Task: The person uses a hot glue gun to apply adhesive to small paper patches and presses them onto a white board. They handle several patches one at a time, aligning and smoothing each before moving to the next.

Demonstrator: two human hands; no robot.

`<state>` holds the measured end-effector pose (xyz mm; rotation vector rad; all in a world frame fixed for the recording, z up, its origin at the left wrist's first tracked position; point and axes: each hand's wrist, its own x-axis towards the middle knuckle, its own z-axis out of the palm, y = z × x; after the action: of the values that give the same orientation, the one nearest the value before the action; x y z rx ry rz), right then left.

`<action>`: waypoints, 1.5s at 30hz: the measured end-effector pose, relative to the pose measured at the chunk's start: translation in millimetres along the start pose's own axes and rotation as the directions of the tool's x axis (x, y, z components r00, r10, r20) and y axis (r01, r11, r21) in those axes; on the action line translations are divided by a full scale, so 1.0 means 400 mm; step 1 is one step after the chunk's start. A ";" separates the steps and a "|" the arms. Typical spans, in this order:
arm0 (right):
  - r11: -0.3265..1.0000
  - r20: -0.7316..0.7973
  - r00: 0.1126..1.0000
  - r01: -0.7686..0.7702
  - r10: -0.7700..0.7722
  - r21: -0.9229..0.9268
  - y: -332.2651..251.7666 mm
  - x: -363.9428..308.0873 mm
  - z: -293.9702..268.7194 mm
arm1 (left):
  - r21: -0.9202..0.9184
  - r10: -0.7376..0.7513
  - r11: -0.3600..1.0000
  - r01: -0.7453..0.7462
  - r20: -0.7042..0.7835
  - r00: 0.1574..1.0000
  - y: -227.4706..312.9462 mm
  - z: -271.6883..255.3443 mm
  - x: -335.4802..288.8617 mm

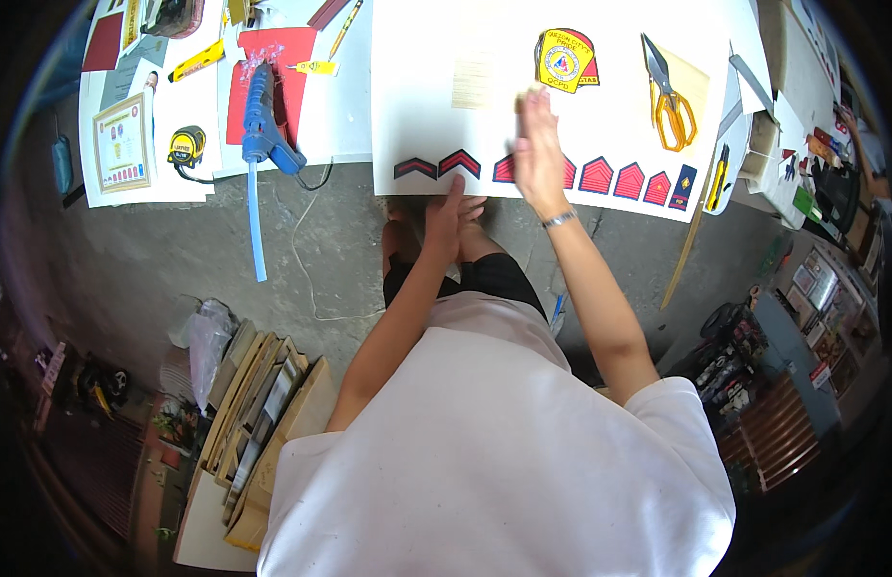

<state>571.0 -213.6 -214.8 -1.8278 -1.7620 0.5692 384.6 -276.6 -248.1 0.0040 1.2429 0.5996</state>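
Flat right hand (537,144) pressed open, holding nothing, on large white rectangular board (600,106) lying on grey concrete floor (158,260), left hand (446,216) likewise empty, fingertips pinning near edge beside red-and-black chevron stickers (436,165); best done with even, steady pressure, board kept from sliding.

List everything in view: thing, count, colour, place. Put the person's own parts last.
white board: one, white, on the floor ahead
chevron cutouts: a row, red on dark, along the board's near edge
shield badge: one, yellow and red, on the board
scissors: one, yellow handles, board's right part
glue gun: one, blue, left of the board
tape measure: one, yellow and black, far left
cardboard stack: one, brown, lower left
left hand: at the board's near edge
right hand: flat over the board
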 end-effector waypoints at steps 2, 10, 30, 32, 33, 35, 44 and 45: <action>0.985 -0.031 0.990 -0.141 0.138 -0.101 -0.001 -0.078 -0.052 | 0.060 -0.045 0.997 0.043 0.030 0.999 -0.009 0.003 0.002; 0.935 0.278 0.942 -0.086 0.189 -0.345 -0.049 -0.286 -0.017 | -0.030 -0.055 0.998 0.056 0.010 0.998 -0.078 0.100 0.040; 0.954 0.252 0.941 -0.161 0.226 -0.254 -0.043 -0.269 -0.034 | -0.123 0.054 0.991 -0.050 0.023 0.998 -0.055 0.092 0.016; 0.966 0.210 0.964 -0.110 0.160 -0.233 -0.048 -0.254 -0.040 | -0.154 -0.063 0.985 0.076 0.088 0.994 -0.049 0.074 0.014; 0.969 0.189 0.973 -0.085 0.131 -0.232 -0.051 -0.248 -0.042 | -0.151 -0.002 0.988 0.023 0.139 0.990 -0.049 0.070 0.016; 0.965 0.222 0.967 -0.063 0.122 -0.255 -0.055 -0.231 -0.030 | -0.118 0.061 0.992 -0.049 0.101 0.993 -0.058 0.079 0.022; 0.965 0.242 0.966 -0.027 0.092 -0.259 -0.032 -0.231 -0.013 | 0.060 0.164 0.984 -0.167 0.048 0.985 -0.077 0.101 0.049; 0.966 0.242 0.966 -0.029 0.093 -0.256 -0.030 -0.233 -0.010 | 0.047 0.196 0.979 -0.199 0.053 0.979 -0.079 0.100 0.050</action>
<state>558.9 -306.7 -210.1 -2.0639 -2.0287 0.6529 437.4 -282.3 -262.1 0.1867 1.2188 0.7348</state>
